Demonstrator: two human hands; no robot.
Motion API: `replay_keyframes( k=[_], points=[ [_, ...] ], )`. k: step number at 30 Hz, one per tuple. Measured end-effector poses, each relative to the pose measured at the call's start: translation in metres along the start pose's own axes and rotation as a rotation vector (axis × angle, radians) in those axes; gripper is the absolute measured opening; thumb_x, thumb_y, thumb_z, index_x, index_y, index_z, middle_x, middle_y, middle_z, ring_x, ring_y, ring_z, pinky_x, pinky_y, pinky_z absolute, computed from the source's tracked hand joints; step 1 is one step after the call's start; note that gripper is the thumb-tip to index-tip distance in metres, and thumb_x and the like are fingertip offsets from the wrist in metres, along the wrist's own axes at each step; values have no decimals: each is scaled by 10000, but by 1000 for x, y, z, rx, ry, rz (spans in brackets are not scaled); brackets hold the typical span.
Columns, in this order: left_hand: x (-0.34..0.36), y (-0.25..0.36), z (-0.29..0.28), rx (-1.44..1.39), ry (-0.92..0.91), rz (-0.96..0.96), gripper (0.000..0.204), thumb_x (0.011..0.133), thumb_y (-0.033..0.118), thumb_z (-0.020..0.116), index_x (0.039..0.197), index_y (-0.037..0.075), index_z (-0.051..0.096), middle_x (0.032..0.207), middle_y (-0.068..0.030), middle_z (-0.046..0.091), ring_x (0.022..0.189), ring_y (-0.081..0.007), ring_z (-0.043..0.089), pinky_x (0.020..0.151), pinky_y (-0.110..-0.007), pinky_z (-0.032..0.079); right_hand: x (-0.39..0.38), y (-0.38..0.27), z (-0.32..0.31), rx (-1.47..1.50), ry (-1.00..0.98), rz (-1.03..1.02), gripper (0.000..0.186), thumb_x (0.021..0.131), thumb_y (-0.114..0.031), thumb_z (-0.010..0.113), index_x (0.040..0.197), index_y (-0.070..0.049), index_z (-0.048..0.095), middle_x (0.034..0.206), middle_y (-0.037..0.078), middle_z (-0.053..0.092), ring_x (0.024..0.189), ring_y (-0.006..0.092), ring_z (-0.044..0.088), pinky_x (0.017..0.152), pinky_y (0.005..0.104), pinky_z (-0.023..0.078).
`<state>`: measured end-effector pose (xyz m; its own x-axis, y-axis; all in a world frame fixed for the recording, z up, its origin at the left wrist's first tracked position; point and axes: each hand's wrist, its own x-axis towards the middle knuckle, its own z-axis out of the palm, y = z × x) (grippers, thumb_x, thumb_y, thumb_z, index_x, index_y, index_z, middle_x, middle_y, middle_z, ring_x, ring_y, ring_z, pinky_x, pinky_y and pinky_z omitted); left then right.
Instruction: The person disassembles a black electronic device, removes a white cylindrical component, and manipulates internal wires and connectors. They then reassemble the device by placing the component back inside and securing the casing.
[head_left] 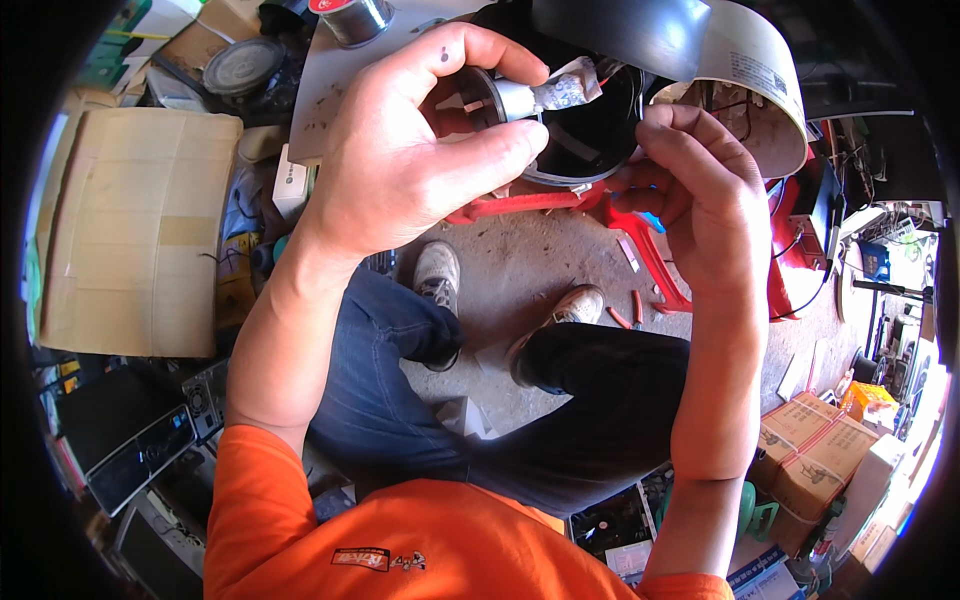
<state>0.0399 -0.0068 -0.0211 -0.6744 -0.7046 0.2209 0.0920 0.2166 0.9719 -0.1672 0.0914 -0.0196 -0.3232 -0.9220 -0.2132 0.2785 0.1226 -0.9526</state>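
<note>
1. Round black-and-white part (512, 98) is held between the thumb and curled fingers of the left hand (395, 150), over the near left of a black open housing (590, 150).
2. The right hand (705, 170) has its thumb and forefinger brought together at the housing's right rim; whether a thin wire is pinched there, I cannot tell.
3. A crumpled whitish piece (570, 88) lies just right of the round part.
4. Behind it is a dark curved cover (620, 35); to the right stands a cream curved shell (765, 60).
5. Below the housing is a red plastic frame (535, 203), with red-handled pliers (637, 308) on the floor beyond the right shoe (578, 305).
6. Farther out, a wire spool (355, 20) stands upper left, a large cardboard box (135, 230) at left, and a strapped carton (815, 450) at lower right.
</note>
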Motion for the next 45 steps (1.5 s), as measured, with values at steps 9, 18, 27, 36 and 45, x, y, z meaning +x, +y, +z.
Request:
replay_keyframes(
  k=[9, 18, 27, 36, 45],
  points=[
    [0, 0, 0, -21, 13, -20, 340, 855, -6, 671, 1185, -4, 586, 998, -20, 601, 881, -63, 572, 784, -210, 478, -3, 1, 10, 48, -48, 45, 301, 933, -176, 573, 1107, 69, 572, 956, 146, 664, 774, 245, 714, 708, 317, 583],
    [0, 5, -4, -9, -25, -81, 366, 873, 36, 666, 1219, -4, 556, 1008, -25, 594, 891, -59, 561, 798, -209, 478, -6, 5, 23, 55, 5, -74, 292, 961, -141, 551, 1143, 87, 530, 914, 148, 663, 769, 258, 716, 745, 349, 602],
    [-1, 0, -4, 4, -36, -6, 401, 868, 73, 686, 1232, -8, 538, 1025, -25, 574, 891, -62, 539, 785, -203, 460, -6, 14, 18, 48, -42, -144, 318, 989, -164, 562, 1179, 86, 511, 908, 143, 665, 775, 239, 718, 727, 323, 604],
    [0, 2, -6, -9, -56, -34, 375, 899, 117, 658, 1232, -11, 544, 1012, -21, 573, 892, -59, 533, 790, -198, 444, -9, 14, 18, -45, 8, -186, 319, 994, -169, 557, 1191, 80, 523, 910, 113, 669, 783, 181, 708, 698, 282, 583],
    [1, 0, -6, -44, -78, -38, 495, 825, 89, 729, 1264, -2, 521, 1103, -49, 555, 978, -90, 540, 872, -237, 460, -9, 12, 15, -116, -6, -173, 286, 1002, -151, 512, 1205, 47, 546, 964, 134, 690, 823, 198, 715, 748, 321, 613]
  ],
)
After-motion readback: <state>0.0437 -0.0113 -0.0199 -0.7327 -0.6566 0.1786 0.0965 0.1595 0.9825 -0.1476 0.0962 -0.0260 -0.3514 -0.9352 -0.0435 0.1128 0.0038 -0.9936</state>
